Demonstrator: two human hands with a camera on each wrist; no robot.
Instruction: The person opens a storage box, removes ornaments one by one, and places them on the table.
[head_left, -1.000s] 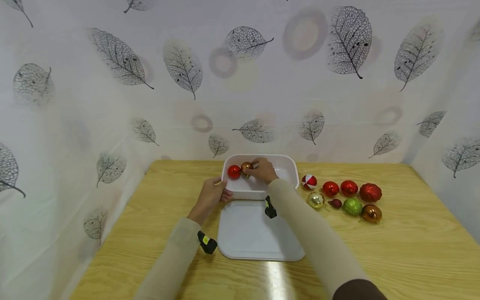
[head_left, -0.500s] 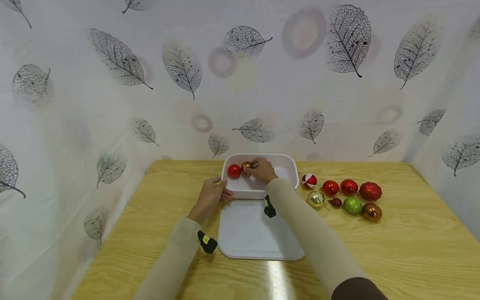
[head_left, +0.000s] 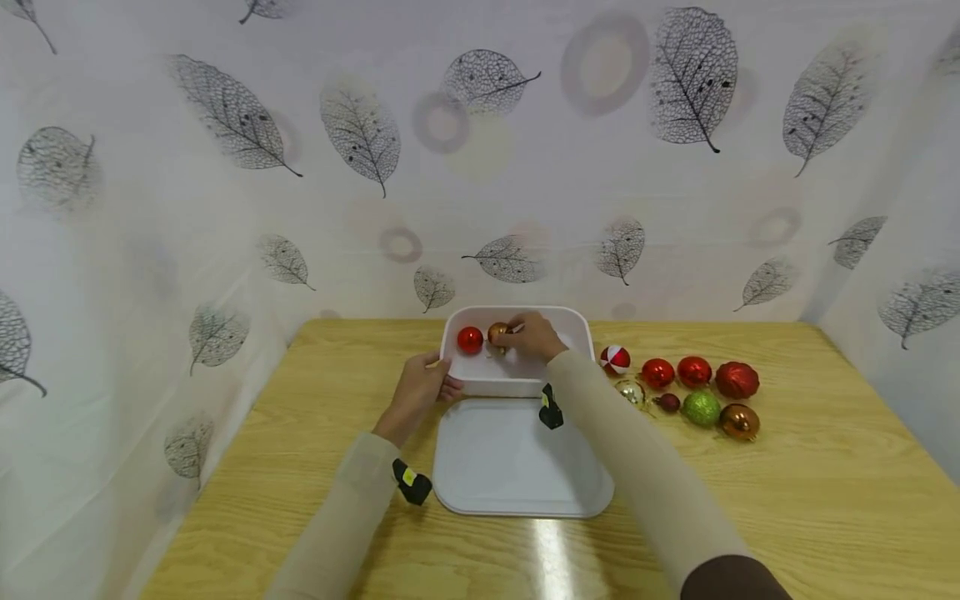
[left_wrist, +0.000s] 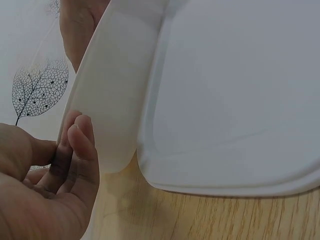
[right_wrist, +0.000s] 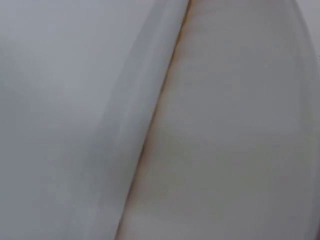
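My left hand [head_left: 417,387] grips the near left corner of a white plastic container [head_left: 498,388], thumb by the rim and fingers curled against the outer wall. The left wrist view shows these fingers [left_wrist: 82,145] close up at the wall. Inside the container, my right hand [head_left: 536,335] holds a shiny copper Christmas ball [head_left: 497,333] between thumb and fingers. A red Christmas ball [head_left: 470,340] lies to its left, with a small gap between them. The right wrist view shows only white plastic surfaces, and the right hand is out of its frame.
A flat white lid [head_left: 517,458] lies on the wooden table [head_left: 300,433] in front of the container. Right of the container are several ornaments, among them a red-and-white ball [head_left: 615,359], a green glitter ball [head_left: 701,408] and another copper ball [head_left: 739,422]. A leaf-patterned curtain [head_left: 510,192] hangs behind.
My right hand has shifted slightly right with the copper ball, opening a gap between it and the red ball. My left hand stays at the container corner.
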